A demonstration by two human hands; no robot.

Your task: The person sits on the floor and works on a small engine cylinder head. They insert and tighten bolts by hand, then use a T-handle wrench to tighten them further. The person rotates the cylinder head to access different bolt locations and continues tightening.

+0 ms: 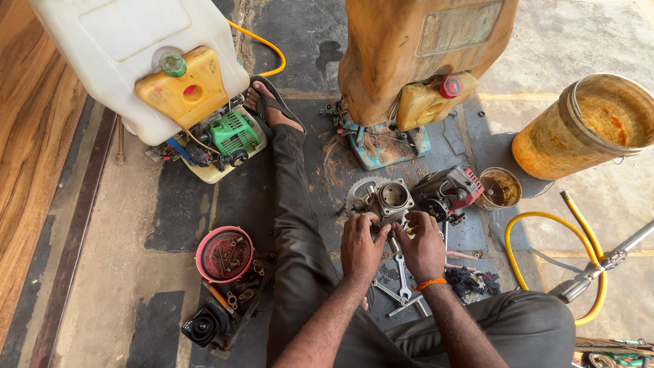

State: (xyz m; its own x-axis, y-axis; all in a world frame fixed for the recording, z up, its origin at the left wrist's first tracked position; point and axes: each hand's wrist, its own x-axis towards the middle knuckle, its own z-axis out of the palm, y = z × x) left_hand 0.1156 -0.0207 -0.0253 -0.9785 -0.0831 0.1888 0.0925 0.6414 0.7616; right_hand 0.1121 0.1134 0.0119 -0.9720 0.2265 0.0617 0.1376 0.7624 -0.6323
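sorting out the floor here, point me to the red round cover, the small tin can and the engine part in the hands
red round cover (224, 254), head view, middle of its dish
small tin can (500, 188), head view, inside near the rim
engine part (393, 198), head view, its round opening

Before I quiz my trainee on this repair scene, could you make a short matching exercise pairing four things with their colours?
Things:
1. Cap on the white tank
2. Cap on the brown tank
3. Hose on the floor
4. Band on the right wrist

Colours:
A. Orange
B. Green
C. Yellow
D. Red

Pairs: 1-B, 2-D, 3-C, 4-A

Both hands, left and right, rest on the grey engine part between the legs.
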